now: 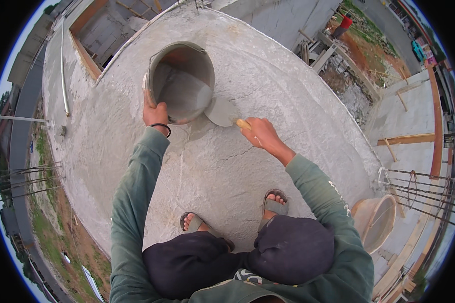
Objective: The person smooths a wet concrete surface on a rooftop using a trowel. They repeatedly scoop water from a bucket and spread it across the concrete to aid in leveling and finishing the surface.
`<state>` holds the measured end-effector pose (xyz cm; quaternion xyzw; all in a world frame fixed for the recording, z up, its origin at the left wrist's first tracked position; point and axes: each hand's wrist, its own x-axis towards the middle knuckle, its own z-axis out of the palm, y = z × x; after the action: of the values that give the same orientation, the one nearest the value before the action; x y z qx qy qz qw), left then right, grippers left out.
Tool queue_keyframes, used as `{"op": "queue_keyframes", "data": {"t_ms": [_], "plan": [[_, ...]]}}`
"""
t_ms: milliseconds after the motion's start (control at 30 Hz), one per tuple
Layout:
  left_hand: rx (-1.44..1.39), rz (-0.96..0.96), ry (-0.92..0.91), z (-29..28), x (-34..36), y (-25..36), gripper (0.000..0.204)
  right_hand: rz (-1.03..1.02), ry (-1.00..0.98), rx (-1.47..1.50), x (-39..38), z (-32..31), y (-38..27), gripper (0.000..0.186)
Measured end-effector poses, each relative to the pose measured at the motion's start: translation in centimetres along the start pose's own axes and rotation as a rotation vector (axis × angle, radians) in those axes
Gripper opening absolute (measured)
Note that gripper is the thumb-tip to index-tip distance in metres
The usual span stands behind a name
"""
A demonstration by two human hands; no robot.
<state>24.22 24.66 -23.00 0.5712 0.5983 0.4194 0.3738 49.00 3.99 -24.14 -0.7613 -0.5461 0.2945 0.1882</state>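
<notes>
A grey-coated bucket (186, 58) is tipped toward me on the concrete slab, with its wire handle lying along the rim. Wet grey cement (179, 91) lies inside it, and a damp patch (199, 127) spreads on the slab below its mouth. My left hand (155, 115) is closed around the bucket's left lower side, its fingers partly hidden. In my right hand (262, 134) is the wooden handle of a trowel (221, 112). The rounded blade lies at the bucket's lower right rim, over the edge of the damp patch.
Fine cracks run across the rough slab (268, 86). A framed opening (86, 53) lies at the far left, near a thin white pipe (64, 70). Steel bars (424, 187) and a second bucket (371, 217) are at right. Beyond the slab's edge, a person in red (345, 24) stands lower down.
</notes>
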Motion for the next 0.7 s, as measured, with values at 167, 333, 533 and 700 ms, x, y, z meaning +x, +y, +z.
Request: {"op": "queue_keyframes", "data": {"t_ms": [167,333,533,700], "plan": [[-0.347,-0.266,-0.043,-0.8,-0.4,1.6,0.062,0.009,0.015,0.055,0.0,0.3,0.2,0.029],[-0.556,-0.572,-0.086,-4.5,-1.3,2.5,0.056,0.055,0.025,0.135,-0.7,-0.1,1.8,0.03],[-0.713,-0.676,0.008,-11.4,-4.1,0.8,0.035,0.025,0.257,-0.164,-1.8,-1.2,4.2,0.031],[-0.716,-0.719,0.117,-16.2,-7.5,-1.4,0.021,0.004,0.222,-0.092,-0.5,-1.7,4.4,0.03]]}}
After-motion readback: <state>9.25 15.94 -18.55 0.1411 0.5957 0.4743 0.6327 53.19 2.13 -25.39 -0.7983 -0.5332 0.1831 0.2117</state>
